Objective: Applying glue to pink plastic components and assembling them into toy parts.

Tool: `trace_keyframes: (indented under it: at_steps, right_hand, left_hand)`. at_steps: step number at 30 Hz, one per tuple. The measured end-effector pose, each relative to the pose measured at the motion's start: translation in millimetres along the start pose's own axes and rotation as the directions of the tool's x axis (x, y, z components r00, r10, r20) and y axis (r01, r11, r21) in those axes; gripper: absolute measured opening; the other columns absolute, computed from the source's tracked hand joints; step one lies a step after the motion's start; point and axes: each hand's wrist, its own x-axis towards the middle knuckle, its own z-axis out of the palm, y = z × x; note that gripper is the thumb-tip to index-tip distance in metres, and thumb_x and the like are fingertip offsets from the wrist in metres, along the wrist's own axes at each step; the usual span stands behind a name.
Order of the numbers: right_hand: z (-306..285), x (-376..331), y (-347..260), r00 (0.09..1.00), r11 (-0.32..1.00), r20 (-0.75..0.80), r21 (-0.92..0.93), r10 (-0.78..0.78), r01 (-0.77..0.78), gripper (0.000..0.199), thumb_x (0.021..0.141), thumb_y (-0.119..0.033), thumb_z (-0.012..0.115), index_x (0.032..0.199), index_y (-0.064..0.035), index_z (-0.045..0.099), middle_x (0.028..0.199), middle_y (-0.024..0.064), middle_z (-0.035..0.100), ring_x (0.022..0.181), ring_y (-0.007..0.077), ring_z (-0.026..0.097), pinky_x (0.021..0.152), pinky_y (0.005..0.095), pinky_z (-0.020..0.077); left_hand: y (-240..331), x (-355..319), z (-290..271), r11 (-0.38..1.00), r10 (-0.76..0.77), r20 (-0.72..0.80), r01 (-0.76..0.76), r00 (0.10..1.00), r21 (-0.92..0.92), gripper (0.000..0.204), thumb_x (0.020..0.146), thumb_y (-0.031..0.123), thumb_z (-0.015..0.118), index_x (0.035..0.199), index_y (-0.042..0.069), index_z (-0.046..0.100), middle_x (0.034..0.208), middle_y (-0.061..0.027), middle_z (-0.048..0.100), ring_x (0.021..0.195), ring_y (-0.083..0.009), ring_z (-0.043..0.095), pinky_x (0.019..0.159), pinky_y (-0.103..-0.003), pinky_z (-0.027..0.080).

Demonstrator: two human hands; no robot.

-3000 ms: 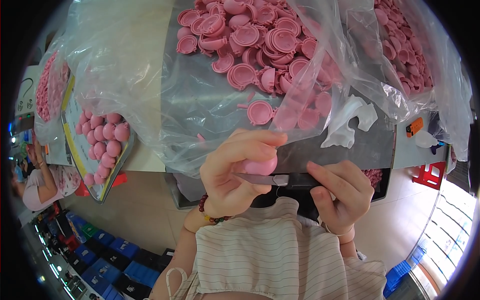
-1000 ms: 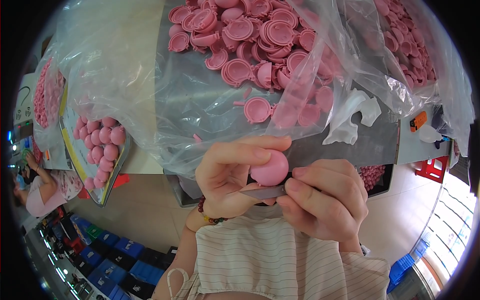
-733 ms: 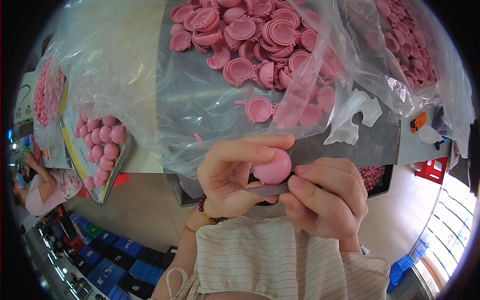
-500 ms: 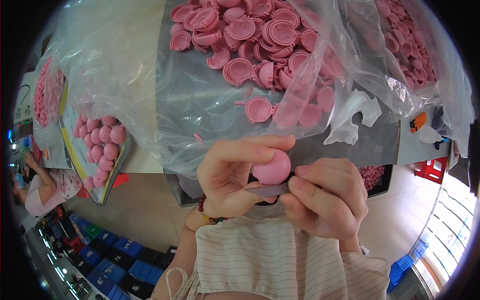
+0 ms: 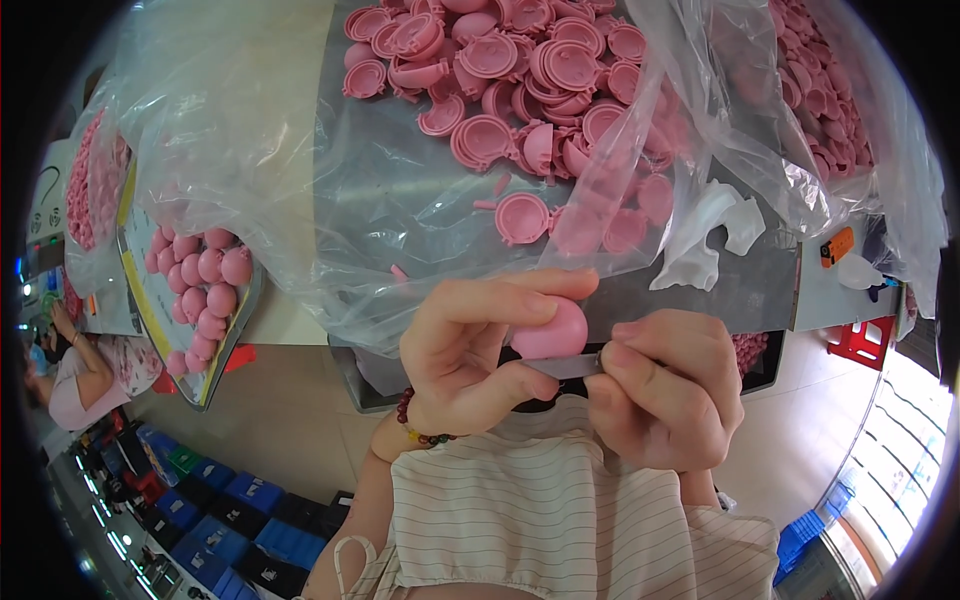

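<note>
Between the thumb and fingers of my left hand (image 5: 465,345) is a round pink plastic ball (image 5: 552,330). My right hand (image 5: 675,390) pinches a short grey knife blade (image 5: 566,366), its flat length lying along the ball's lower edge. The blade's tip reaches close to my left thumb; whether it touches the thumb I cannot tell. Any handle is hidden in my right fingers. Beyond my hands, a pink half shell (image 5: 522,218) lies on clear plastic sheeting, and a heap of similar half shells (image 5: 490,55) is piled farther back.
To the left, a yellow-edged tray (image 5: 205,385) holds several pink balls (image 5: 210,265). Plastic bags of pink parts (image 5: 820,90) stand at the far right, near a crumpled white plastic piece (image 5: 700,240) and an orange tool (image 5: 837,246). Another person (image 5: 85,370) sits at the left.
Both hands have shifted slightly right. The blade now lies flatter along the ball's lower edge, and the ball has turned a little in my left fingers.
</note>
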Motion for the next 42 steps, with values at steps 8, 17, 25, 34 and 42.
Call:
trace_keyframes:
  at_steps: [8,17,25,34,42]
  right_hand:
    - [-0.2,1.3,-3.0,0.999,1.0,0.045,-0.001,-0.017,0.017,0.018,0.069,-0.013,0.066,0.075,0.0001,0.055,0.072,0.0116,0.055,0.055,0.0209,0.054,0.044,0.0265,0.045]
    - [0.9,-0.3,-0.1,0.999,1.0,0.043,0.004,-0.012,0.012,0.018,0.07,-0.013,0.065,0.075,0.0007,0.055,0.071,0.0121,0.055,0.054,0.0207,0.054,0.043,0.0259,0.0441]
    - [-1.2,2.1,-3.5,0.997,1.0,0.077,0.009,-0.025,0.025,0.019,0.071,-0.013,0.065,0.076,0.0015,0.054,0.069,0.0125,0.055,0.053,0.0201,0.053,0.042,0.0255,0.0433]
    - [-1.7,2.7,-1.5,0.999,1.0,0.036,-0.007,-0.028,0.028,0.018,0.07,-0.013,0.065,0.075,0.0009,0.055,0.07,0.012,0.055,0.053,0.0202,0.053,0.043,0.0258,0.0442]
    - [-1.4,1.2,1.7,1.0,0.999,-0.001,-0.024,-0.024,0.024,0.018,0.07,-0.013,0.065,0.075,0.0013,0.055,0.07,0.0123,0.055,0.055,0.0203,0.054,0.043,0.0262,0.0446]
  left_hand:
    - [-0.7,-1.5,2.1,0.999,-0.003,-0.03,0.004,1.0,0.048,0.042,0.068,0.015,0.07,0.097,0.006,0.04,0.101,-0.0285,0.052,0.077,-0.0254,0.06,0.067,-0.031,0.05]
    - [-2.5,-0.8,-1.5,0.999,0.019,-0.008,-0.018,1.0,0.046,0.044,0.068,0.019,0.071,0.098,0.005,0.04,0.101,-0.0296,0.052,0.077,-0.0255,0.06,0.069,-0.032,0.05]
    - [-0.7,-2.1,-1.1,1.0,0.018,-0.021,-0.018,1.0,0.025,0.042,0.07,0.019,0.069,0.098,0.005,0.04,0.101,-0.03,0.051,0.078,-0.0254,0.06,0.069,-0.032,0.05]
    - [-1.0,-0.5,-1.3,1.0,0.014,0.01,-0.014,1.0,0.011,0.043,0.068,0.015,0.071,0.098,0.006,0.041,0.101,-0.0298,0.051,0.078,-0.0252,0.06,0.069,-0.032,0.05]
    - [-0.9,1.7,-0.6,1.0,0.002,0.029,-0.002,1.0,-0.008,0.042,0.069,0.014,0.07,0.098,0.005,0.041,0.101,-0.0308,0.051,0.078,-0.0259,0.06,0.069,-0.032,0.049]
